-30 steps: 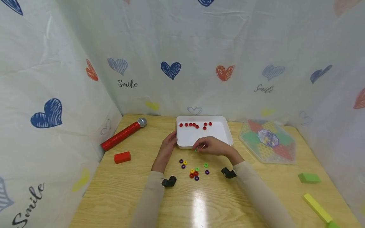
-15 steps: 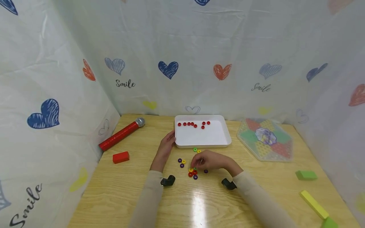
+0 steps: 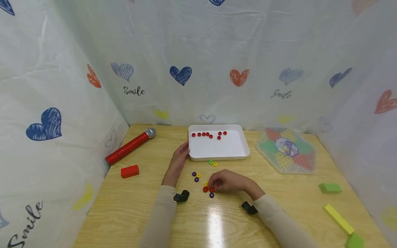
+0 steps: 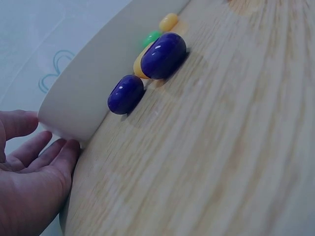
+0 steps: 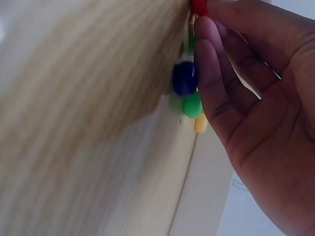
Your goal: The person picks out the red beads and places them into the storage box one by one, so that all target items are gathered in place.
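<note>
1. Heart-printed sheeting on three sides of a pale wooden table (image 3: 149,213); off to the edges, a red toy microphone (image 3: 128,148), a red block (image 3: 130,171), green and yellow blocks, a hexagonal game board (image 3: 286,150).
2. White tray (image 3: 217,146) at table centre, with a row of red rings (image 3: 208,134) along its far wall.
3. Left hand (image 3: 179,160) flat against the tray's left rim, fingers relaxed, steadying, gripping nothing.
4. Right hand (image 3: 227,182) down on the loose cluster in front of the tray, fingertips curled onto a red ring (image 3: 212,189); from the wrist view, cannot tell whether already pinched or only touched.
5. Purple, yellow and green rings (image 3: 196,176) scattered just beside, outside the tray.
6. Judged step: picking reds out of the mixed pile, roughly near its end, two reds left.
7. Next move, likely: a firm pinch on one red, a lift over the near rim, a release beside the row.
</note>
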### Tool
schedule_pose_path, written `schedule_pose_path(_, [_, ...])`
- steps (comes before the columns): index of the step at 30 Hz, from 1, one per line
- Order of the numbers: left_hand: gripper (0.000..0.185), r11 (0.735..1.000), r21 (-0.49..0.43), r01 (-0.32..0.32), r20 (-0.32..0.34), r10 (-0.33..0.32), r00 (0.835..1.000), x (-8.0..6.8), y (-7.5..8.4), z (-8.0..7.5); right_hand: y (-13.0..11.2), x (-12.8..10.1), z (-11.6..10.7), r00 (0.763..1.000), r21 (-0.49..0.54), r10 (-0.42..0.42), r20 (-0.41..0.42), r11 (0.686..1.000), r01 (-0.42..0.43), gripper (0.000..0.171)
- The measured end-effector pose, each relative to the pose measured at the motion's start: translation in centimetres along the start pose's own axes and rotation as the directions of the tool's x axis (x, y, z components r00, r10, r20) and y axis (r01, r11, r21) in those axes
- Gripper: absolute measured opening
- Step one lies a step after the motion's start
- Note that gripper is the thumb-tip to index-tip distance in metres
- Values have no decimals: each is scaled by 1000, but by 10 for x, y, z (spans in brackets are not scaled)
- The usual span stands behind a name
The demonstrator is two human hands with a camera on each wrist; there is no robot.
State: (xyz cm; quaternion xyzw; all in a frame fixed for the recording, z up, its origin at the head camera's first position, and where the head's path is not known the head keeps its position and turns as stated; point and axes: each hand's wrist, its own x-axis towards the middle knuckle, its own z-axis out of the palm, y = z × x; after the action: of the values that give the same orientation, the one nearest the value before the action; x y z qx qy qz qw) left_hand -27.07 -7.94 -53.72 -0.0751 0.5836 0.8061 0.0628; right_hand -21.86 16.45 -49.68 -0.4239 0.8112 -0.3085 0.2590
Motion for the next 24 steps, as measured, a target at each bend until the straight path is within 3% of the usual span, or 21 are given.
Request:
schedule_pose_path(13, [47,1000,-10,-2,13,2,1000,-2,1,0,-2,-2,12,999,-3,0,-53,1000,0,19])
schedule_pose_path(19, [48,1000,-6,3,13,-3,1000,-2,3,1,-12,-5,3,996,11,10,-89,1000,-9,16])
schedule_pose_path(24, [48,1000,-3,10,1,-10,1000,-1,1,1,-5,-6,-12,987,107,59,-150,993,-43,14])
